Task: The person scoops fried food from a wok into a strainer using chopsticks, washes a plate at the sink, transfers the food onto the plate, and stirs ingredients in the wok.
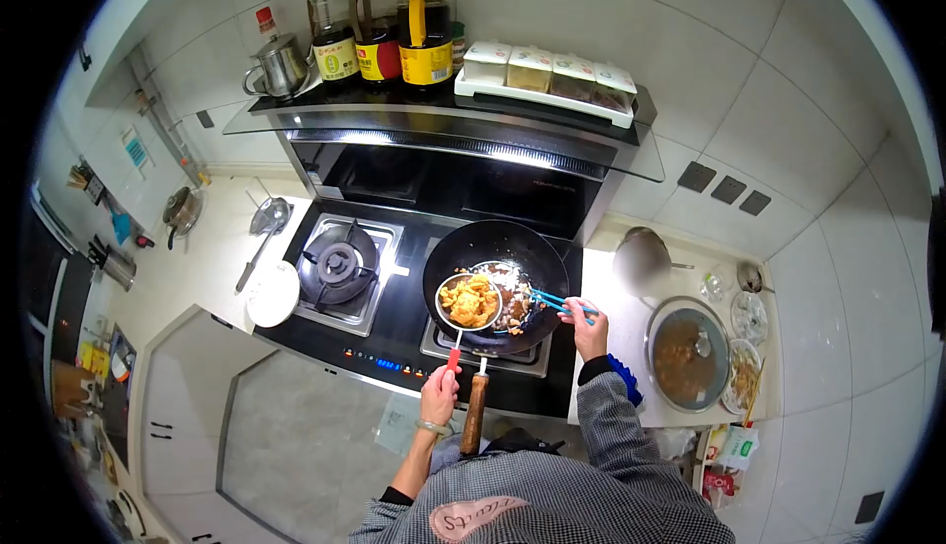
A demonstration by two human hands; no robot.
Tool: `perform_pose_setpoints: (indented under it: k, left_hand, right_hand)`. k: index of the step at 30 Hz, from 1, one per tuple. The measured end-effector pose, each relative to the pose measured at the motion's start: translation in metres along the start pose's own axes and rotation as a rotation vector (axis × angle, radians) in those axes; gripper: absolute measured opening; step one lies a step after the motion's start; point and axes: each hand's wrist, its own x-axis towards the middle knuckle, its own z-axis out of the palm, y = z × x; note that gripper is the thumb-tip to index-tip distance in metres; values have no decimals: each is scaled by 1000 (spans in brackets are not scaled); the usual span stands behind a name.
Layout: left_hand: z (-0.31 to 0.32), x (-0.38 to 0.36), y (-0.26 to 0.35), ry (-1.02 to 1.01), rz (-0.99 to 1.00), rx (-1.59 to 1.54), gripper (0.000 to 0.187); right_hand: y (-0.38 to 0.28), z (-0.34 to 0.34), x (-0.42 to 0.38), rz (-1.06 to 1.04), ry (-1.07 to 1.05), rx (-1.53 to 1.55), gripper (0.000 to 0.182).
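My left hand (439, 394) is closed round the red handle of a strainer (455, 339). Its round basket, over the left part of the wok, holds golden fried pieces (469, 300). In my right hand (587, 325) is a pair of blue chopsticks (552, 300), their tips reaching into the wok. The black wok (459, 244) sits on the right burner, with its wooden handle (475, 414) pointing toward my body. Inside it lie brown sauce and chopped pale bits (510, 284). Neither hand touches the wok handle.
Left of the wok is a bare gas burner (339, 262), with a white plate (272, 294) beside it. A large metal pot (688, 355) of brownish soup stands on the right counter near a lid (642, 258). Sauce bottles (426, 32) and a seasoning box (550, 81) line the shelf above.
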Motion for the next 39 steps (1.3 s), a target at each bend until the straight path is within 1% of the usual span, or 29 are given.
perform_pose_setpoints:
  k: [1,3,4,5,7,9,11,13,15,17,19,20,23,25,28,31,33,35,36,37,39]
  left_hand:
    - [0,-1,1,3,-17,11,23]
    - [1,-1,4,0,-14,17,23]
    - [2,-2,4,-4,-13,25,23]
    - [2,-2,4,-7,-14,26,23]
    - [3,-1,4,-13,-16,28,23]
    - [4,-1,5,-18,-20,21,23]
    - [4,-2,5,-21,-24,14,23]
    - [4,-2,5,-12,-19,28,23]
    - [3,-3,8,-10,-22,20,23]
    - [3,-5,7,-12,-27,12,23]
    - [3,-3,3,-7,21,11,23]
    - [3,-3,2,-8,21,11,23]
    - [2,-3,3,-9,6,-12,23]
    - [3,-3,5,-8,-12,2,22]
    - [3,-2,3,-9,-22,14,23]
    - [3,0,-1,-8,6,37,23]
    - [1,-1,-1,-8,30,91,24]
    - [2,-2,1,7,27,84,24]
    - [1,-2,1,1,19,65,23]
    - [1,-2,1,1,18,64,23]
    - [0,-2,2,4,-11,36,23]
  right_hand:
    - [-8,0,-3,-1,-3,0,24]
    - [-35,4,-13,5,-49,139,25]
    - [-48,5,-18,20,-120,166,26]
    - [-57,7,-21,21,-117,166,26]
    - [-68,10,-22,56,-209,256,26]
    - [-46,7,-8,45,-186,228,25]
    - [-7,6,10,42,-50,115,24]
    - [21,9,17,52,5,40,22]
    - [29,17,16,27,5,-53,21]
    - [32,19,14,14,13,-81,21]
    - [29,18,11,-25,30,-119,22]
    - [26,16,9,-25,30,-119,22]
    - [9,9,5,-12,63,22,26]
    - [-17,8,-4,-19,11,128,27]
    - [-57,14,-22,47,-190,186,26]
    - [-56,5,-22,42,-218,189,26]
    - [-47,-4,-21,46,-182,178,24]
    - [-32,-12,-22,147,-225,27,24]
    - [-26,-12,-24,170,-240,16,25]
    - [-18,-12,-25,171,-241,15,25]
    - [-10,-9,-28,155,-262,-112,24]
